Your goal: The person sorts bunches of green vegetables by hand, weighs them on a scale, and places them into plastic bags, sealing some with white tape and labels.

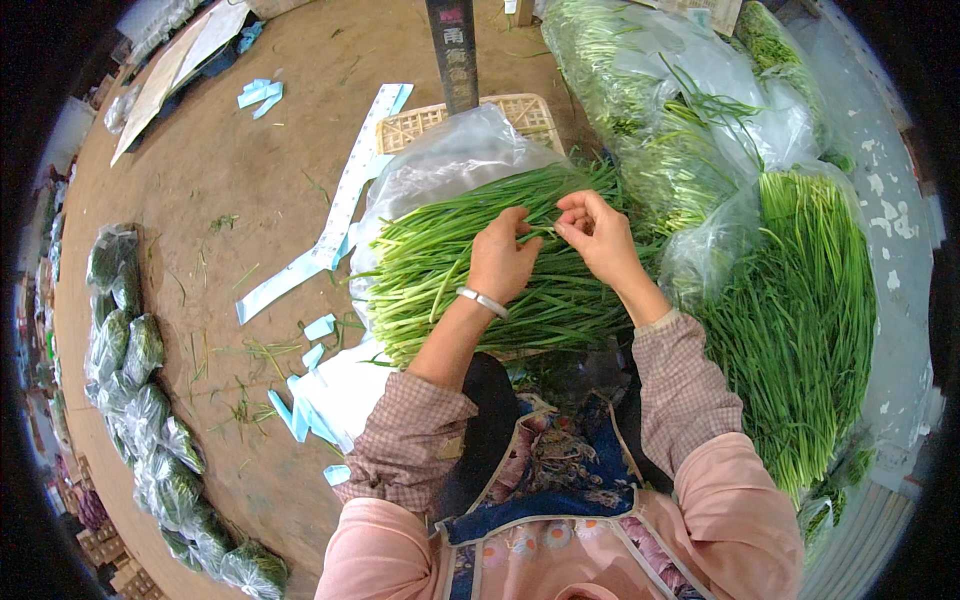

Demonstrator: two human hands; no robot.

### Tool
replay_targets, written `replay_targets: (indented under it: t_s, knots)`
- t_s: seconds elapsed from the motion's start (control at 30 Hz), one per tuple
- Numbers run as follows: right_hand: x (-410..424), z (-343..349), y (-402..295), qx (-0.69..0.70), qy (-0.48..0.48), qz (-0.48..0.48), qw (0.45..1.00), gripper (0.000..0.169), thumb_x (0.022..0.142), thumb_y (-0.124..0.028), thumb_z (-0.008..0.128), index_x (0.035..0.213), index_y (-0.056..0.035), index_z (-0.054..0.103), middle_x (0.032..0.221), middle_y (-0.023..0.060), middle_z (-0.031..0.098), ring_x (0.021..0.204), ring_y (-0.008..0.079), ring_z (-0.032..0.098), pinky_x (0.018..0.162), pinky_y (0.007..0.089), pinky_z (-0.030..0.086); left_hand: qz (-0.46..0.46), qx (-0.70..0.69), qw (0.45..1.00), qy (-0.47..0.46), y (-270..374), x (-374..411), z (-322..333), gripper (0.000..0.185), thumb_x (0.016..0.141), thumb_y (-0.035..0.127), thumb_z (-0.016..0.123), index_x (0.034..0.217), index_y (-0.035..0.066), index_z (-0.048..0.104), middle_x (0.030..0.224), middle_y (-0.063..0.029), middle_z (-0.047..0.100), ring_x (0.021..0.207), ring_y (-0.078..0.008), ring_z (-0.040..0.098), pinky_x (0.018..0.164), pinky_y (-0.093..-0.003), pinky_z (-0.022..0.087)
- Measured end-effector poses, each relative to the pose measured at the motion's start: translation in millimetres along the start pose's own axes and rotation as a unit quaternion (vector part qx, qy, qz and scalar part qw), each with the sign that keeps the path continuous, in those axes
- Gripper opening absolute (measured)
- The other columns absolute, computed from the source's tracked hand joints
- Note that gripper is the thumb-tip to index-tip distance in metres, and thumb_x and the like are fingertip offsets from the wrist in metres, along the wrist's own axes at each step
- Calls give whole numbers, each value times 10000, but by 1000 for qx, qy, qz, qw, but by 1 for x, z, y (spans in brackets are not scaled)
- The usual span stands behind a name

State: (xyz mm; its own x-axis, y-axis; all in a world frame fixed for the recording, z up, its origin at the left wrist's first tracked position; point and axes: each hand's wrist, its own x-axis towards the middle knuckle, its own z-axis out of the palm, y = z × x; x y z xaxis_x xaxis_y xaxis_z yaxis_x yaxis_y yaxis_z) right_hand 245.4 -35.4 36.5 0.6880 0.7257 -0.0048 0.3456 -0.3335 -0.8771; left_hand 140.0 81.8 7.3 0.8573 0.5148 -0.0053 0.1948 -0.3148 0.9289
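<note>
A thick pile of green garlic chives [450,262] lies in front of me on clear plastic film [442,161], its pale cut ends toward the left. Above the pile is my left hand [504,255], wearing a light bangle [482,302]; its thumb and fingers are apart and no item shows between them. Close by on the right, my right hand [598,236] has thumb and fingertips pinched at a thin yellowish leaf [546,231] over the bunch. Both forearms wear checked sleeve covers [409,439].
Beyond the pile stand a dark scale post [454,60] and a woven tray [409,129]. At right are loose chives [795,315] and plastic-wrapped chives [637,97]. Bagged greens [146,405] line the left floor. Blue-white strips [330,232] and trimmings litter the ground.
</note>
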Motion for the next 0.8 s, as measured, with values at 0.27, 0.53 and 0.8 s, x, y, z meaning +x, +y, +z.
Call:
replay_targets:
  t_s: [0.27,0.53,0.8]
  knots:
    - [-33,-1,-15,59,23,-55,997,222,740,-59,596,938,-27,500,778,46,560,659,103,528,589,222,432,-127,-284,950,-7,24,-30,-5,96,805,88,551,835,-2,536,699,-52,587,554,-95,546,450,-194,426]
    - [-17,-32,-15,292,57,19,954,182,765,-71,585,935,-50,520,776,-6,531,633,58,469,550,182,383,-98,-294,951,-5,31,-49,-14,62,803,45,540,836,-6,529,717,-58,585,571,-97,548,459,-202,436]
    - [25,-144,31,-552,141,-32,821,358,720,-89,566,1070,-46,506,1144,141,484,1048,286,456,873,380,377,-114,-99,987,46,12,-125,-103,65,794,42,542,847,12,566,735,-46,569,557,-80,517,478,-199,409]
